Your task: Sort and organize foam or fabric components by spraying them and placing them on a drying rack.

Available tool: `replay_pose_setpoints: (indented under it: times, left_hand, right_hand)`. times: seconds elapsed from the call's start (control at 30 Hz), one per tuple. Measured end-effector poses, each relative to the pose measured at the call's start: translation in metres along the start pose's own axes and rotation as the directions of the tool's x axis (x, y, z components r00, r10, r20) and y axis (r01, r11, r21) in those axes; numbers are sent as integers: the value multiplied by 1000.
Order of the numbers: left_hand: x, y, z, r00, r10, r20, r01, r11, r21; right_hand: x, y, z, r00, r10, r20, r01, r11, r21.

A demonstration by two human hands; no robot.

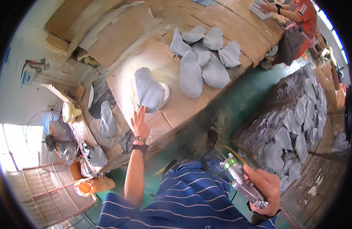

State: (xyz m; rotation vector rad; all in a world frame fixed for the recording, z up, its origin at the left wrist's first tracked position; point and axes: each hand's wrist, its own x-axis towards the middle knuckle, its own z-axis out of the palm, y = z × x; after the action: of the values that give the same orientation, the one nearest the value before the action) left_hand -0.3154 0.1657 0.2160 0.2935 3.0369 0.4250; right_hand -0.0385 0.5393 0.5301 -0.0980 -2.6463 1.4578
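Observation:
My right hand (264, 187) is wrapped round a metal spray gun (243, 183) with a green ring near its nozzle end, held in front of my striped shirt. Over the table's front part, my left hand (139, 124) has its fingers stretched out. Its fingertips are at the near edge of a grey, sole-shaped fabric piece (148, 89); whether they touch it I cannot tell. This piece rests on a pale form (165, 93), of which a rounded edge shows at the right. Several similar grey pieces (191, 74) lie bunched to its right, some overlapping.
Cardboard covers the worktable (180, 112). At left are a single grey piece (107, 120), a wire-caged fan (50, 141) and an orange bag (84, 187). Many grey pieces lie on a mesh rack (275, 114) at right. A person in orange (306, 17) works at the far right.

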Motion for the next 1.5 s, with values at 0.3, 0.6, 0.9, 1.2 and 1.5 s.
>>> replay_pose_setpoints:
  times: [0.3, 0.6, 0.9, 1.2, 1.5]
  left_hand:
    - [0, -1, -1, 1000, -17, -11, 15, 982, -190]
    - [-27, 3, -3, 960, -256, -117, -51, 249, -967]
    - [-136, -43, 19, 934, -356, -16, 169, 483, -859]
    - [-200, -92, 57, 860, -486, 156, 332, 299, -895]
    - [-174, -78, 57, 896, -401, 192, 338, 335, -879]
  right_hand:
    - [46, -15, 13, 996, -84, -8, 84, 996, -42]
    - [62, -37, 35, 990, -119, 81, 124, 991, -54]
    - [73, -76, 77, 979, -154, 131, 174, 972, -159]
    - [61, -87, 70, 996, 22, 84, -9, 989, -150]
    - [40, -87, 66, 990, -42, 131, 69, 975, -213]
